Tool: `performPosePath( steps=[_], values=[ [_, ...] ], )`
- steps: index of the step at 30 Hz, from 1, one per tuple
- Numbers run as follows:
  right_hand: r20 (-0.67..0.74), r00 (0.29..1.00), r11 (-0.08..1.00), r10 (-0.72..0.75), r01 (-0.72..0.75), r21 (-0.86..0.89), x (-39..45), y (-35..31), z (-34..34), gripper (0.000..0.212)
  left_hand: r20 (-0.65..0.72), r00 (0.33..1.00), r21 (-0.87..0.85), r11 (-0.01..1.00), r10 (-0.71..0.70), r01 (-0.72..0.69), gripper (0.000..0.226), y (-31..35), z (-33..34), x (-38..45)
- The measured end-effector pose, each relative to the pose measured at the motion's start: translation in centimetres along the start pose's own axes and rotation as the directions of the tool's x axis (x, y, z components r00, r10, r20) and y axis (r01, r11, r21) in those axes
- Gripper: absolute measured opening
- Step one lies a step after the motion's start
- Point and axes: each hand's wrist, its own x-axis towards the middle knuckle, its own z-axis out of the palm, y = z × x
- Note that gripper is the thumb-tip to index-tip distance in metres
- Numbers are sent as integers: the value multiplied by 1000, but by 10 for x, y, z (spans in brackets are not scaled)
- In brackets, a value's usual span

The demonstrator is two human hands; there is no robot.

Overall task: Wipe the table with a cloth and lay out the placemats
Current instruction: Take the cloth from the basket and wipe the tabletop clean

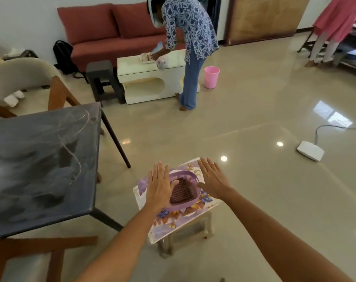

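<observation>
A dark square table [41, 159] with pale smear marks fills the left side. To its right a small stool [185, 235] carries a stack of floral placemats [173, 220]. On the mats sits a purple plastic basket [188, 174] with a folded brown checked cloth [181, 191] inside. My left hand [160, 186] hovers flat over the basket's left rim, fingers straight. Over the right rim my right hand [212, 180] is spread the same way. Neither hand grips anything.
A wooden chair [51, 255] stands at the table's near side and a padded chair [24, 78] at its far side. Behind are a person bent over a white coffee table [152, 78], a pink bin [211, 77], a red sofa [112, 33] and a white device with cable [310, 150].
</observation>
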Motion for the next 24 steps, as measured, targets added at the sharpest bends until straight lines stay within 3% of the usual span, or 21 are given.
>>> performPosePath(
  steps=[6,15,24],
  values=[
    [55,985,985,-164,167,-48,52,83,-20,88,-6,989,-8,989,-149,149,68,53,19,43],
    [104,921,921,-376,384,-68,166,148,-27,90,-36,929,42,928,-368,370,70,85,49,129],
    [268,753,762,-601,641,-94,292,183,-37,87,9,755,-19,755,-656,656,62,118,83,220]
  ],
)
